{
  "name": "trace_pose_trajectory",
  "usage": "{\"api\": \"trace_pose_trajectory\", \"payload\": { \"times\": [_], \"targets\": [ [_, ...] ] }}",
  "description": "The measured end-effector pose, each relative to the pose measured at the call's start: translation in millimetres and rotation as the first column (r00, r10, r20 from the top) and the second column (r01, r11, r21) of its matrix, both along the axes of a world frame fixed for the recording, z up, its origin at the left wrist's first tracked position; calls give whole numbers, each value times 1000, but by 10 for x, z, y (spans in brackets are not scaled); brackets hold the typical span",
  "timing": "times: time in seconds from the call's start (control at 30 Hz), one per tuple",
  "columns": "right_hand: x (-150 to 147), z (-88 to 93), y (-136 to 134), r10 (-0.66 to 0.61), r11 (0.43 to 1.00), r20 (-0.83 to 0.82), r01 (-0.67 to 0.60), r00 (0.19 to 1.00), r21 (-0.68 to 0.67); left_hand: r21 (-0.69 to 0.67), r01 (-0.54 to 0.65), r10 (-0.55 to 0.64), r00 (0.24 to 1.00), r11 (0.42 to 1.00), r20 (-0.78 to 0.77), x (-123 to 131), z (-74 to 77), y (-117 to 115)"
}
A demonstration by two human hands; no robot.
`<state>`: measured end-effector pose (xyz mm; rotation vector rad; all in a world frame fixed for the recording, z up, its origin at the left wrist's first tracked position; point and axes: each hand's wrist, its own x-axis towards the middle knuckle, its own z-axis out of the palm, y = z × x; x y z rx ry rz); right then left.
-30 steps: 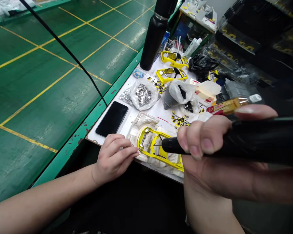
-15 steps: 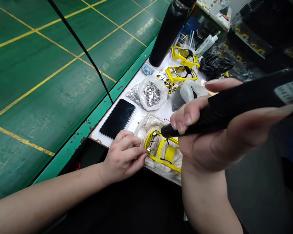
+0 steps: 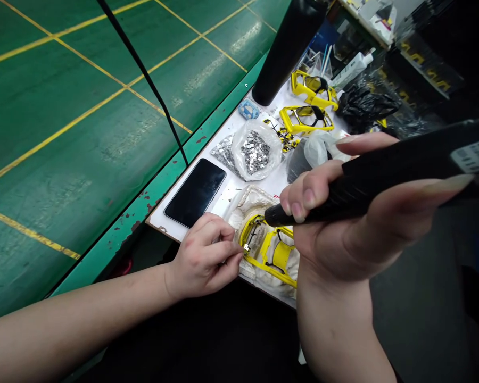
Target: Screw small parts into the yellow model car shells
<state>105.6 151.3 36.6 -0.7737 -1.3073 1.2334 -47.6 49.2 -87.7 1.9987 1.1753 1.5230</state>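
Note:
A yellow toy car body [image 3: 281,254] lies in a whitish moulded holder [image 3: 253,198] at the table's near edge. My right hand [image 3: 339,234] is wrapped round a black electric screwdriver [image 3: 383,173], which bears a white label. Its tapered end sits at the far corner of the body's left end; the bit itself is hard to see. At the near corner of that end, the fingers of my left hand [image 3: 207,255] are pinched together beside a small silver metal piece [image 3: 246,247]. Whatever is between those fingertips is hidden.
A phone [image 3: 195,192] lies left of the holder. Behind are a bag of small metal pieces [image 3: 256,151], a blue object [image 3: 248,109], more yellow car bodies [image 3: 306,119] and a black plastic bag [image 3: 367,103]. A thick black cylinder [image 3: 285,53] stands over the far side.
The view has shifted slightly, so the table items sit a little further right. Both hands keep their places at the car body, the screwdriver still at the same corner.

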Motion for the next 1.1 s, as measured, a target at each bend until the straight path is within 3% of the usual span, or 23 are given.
{"api": "trace_pose_trajectory", "payload": {
  "times": [0.13,0.33,0.63,0.93,1.1],
  "targets": [
    [-1,-66,61,22,996,-45,-18,999,92,6,5,-5,1000,1000,5,3,-8,5],
    [6,-16,3,3,999,17,-2,1000,-53,16,7,-7,1000,1000,9,6,-13,16],
    [-49,-125,115,77,995,-38,-74,996,63,14,8,-8,1000,1000,12,-4,-19,17],
    [-12,-118,44,56,998,93,-54,994,-23,16,-5,5,1000,1000,-21,-7,7,7],
    [7,-144,86,117,990,48,-120,992,68,9,33,-32,999,999,-35,-11,29,25]
  ]
}}
